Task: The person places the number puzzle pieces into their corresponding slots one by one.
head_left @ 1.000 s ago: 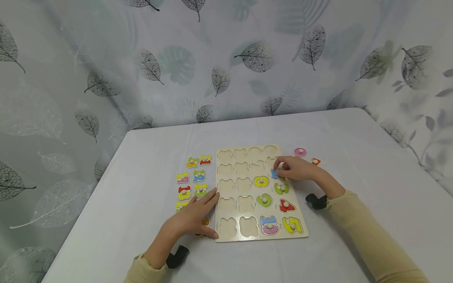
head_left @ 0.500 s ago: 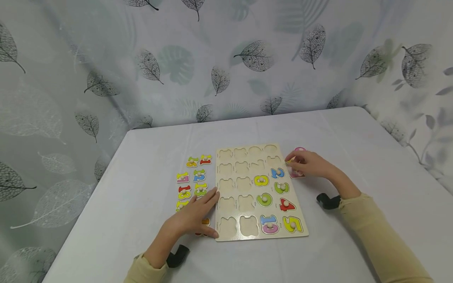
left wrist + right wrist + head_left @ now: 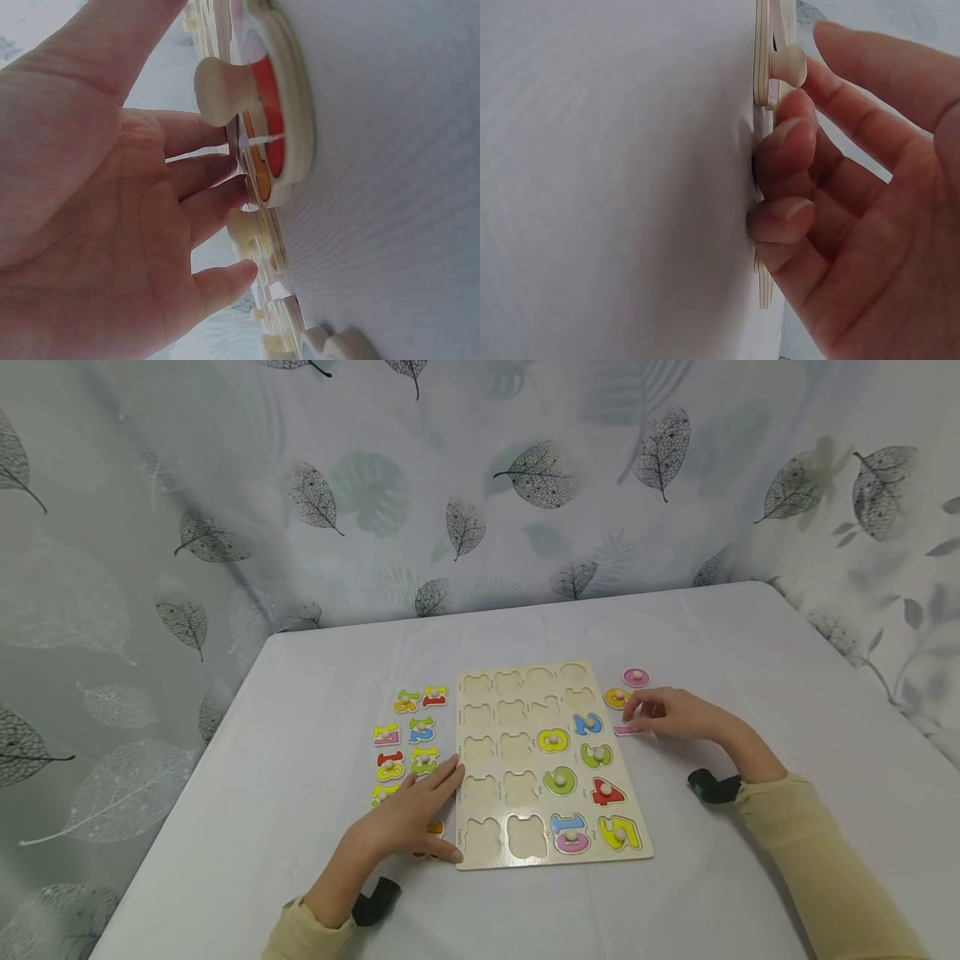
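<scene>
A wooden number puzzle board lies on the white table, with several number pieces in its right-hand recesses, including a blue 2. My left hand rests along the board's left edge, fingers extended. Under its palm is a red and orange piece with a round knob. My right hand is over a pink piece right of the board, mostly hidden by the fingers. In the right wrist view, thumb and index finger are around a piece's wooden knob, the thumb apart from it; the other fingers are bent, close to the table.
A pink oval piece and a yellow piece lie by the board's upper right. Left of it are several two-digit pieces, among them a red 11 and a 12. Leaf-printed cloth hangs behind the table.
My right hand has let go of the blue 2, now in its recess, and moved right past the board's edge to the pink piece. My left hand has stayed in place.
</scene>
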`<move>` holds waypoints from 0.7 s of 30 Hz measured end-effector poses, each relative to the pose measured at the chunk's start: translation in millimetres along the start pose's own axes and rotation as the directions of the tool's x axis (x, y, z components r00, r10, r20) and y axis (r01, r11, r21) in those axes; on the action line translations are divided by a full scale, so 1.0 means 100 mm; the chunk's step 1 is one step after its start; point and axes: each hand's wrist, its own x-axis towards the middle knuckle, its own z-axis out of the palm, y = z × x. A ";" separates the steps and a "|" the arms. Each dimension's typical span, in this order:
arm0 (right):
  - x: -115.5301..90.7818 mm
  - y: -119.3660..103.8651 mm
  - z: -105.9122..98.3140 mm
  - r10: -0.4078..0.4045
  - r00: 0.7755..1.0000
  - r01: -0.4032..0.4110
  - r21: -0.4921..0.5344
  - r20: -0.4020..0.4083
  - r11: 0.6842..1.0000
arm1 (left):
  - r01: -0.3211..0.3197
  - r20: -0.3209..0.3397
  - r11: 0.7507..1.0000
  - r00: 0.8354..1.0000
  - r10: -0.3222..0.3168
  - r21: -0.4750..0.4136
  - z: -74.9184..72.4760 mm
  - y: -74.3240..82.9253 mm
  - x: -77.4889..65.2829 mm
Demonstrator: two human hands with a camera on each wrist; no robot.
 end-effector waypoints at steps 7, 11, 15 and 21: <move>-0.01 0.02 0.01 -0.032 0.998 0.032 -0.001 0.056 0.999 | 0.006 0.001 1.000 1.000 -0.006 0.002 0.01 -0.01 0.01; -0.01 0.04 0.02 -0.032 0.998 0.033 -0.012 0.050 0.999 | 0.005 0.001 1.000 1.000 -0.005 0.004 0.02 -0.02 0.01; -0.01 0.04 0.02 -0.035 0.999 0.036 -0.026 0.042 0.999 | 0.007 0.003 1.000 1.000 -0.007 0.005 0.02 -0.02 0.02; -0.03 0.02 -0.01 -0.020 0.999 0.021 -0.052 0.031 0.998 | 0.012 0.004 1.000 1.000 -0.012 -0.002 0.01 -0.01 0.01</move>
